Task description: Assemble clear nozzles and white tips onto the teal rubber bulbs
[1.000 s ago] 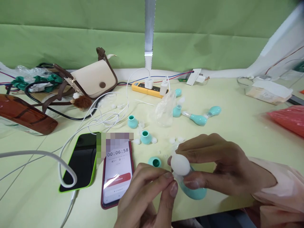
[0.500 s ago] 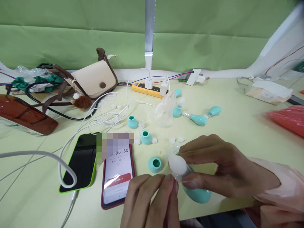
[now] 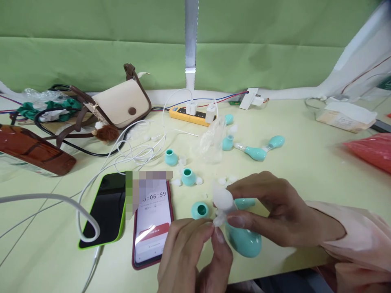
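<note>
My right hand (image 3: 269, 211) pinches a white rounded soft-looking piece (image 3: 222, 198) between thumb and fingers. From below, my left hand (image 3: 198, 252) grips a small translucent piece (image 3: 219, 219) at the lower end of the white one. Under my right hand lies a glossy teal bulb (image 3: 247, 242), partly hidden by the thumb, and another teal part (image 3: 246, 203) shows between the fingers. Just left of the white piece stands a teal bulb with a round opening (image 3: 200, 210). A similar teal bulb (image 3: 188, 177) is farther back, with small white pieces (image 3: 199, 180) beside it.
A phone showing a timer (image 3: 152, 228) and a green-cased phone (image 3: 105, 207) lie on the left, crossed by a white cable (image 3: 91, 228). Behind are a plastic bag (image 3: 211, 142), a yellow power strip (image 3: 189, 117), assembled teal bulbs (image 3: 255, 153) and a cream handbag (image 3: 120, 101).
Both hands have shifted slightly; the right has moved a little left with the white piece, which stands more upright. The left thumb has spread away from the fingers, baring the translucent piece.
</note>
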### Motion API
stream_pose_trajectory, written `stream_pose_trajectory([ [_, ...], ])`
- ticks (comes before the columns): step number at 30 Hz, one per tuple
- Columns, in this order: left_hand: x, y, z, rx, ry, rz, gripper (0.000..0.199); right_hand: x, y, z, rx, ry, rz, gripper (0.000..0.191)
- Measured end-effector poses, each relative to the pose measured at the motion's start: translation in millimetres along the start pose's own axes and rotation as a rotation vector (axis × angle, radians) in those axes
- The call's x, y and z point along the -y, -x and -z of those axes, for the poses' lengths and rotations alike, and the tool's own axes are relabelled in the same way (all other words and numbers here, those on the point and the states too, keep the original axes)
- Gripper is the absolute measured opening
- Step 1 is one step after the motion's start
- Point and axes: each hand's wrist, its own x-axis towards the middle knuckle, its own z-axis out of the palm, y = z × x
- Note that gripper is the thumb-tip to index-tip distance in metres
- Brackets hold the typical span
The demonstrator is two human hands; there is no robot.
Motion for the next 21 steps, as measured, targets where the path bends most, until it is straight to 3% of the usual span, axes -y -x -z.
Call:
stream_pose_trajectory([
  [7,2,1,-1.7,-0.056,-0.045,0.025,0.008,0,-2,-6,-0.052,-0.18,-0.075,0.024],
  [12,2,2,-2.0,-0.077,-0.065,0.016,0.006,3,-6,-8,-0.001,-0.351,-0.193,0.025],
  [16,1,7,-0.7,-0.126,-0.078,0.084,0.007,4,-6,-7,0.015,-0.545,-0.284,0.022],
  [18,1,7,4.7,-0.099,-0.089,0.146,0.006,5,-5,-5,0.013,-0.6,-0.313,0.022],
  [21,2,3,16.8,0.071,-0.126,0.283,0.006,6,-4,2,-0.008,-0.576,-0.28,0.02],
])
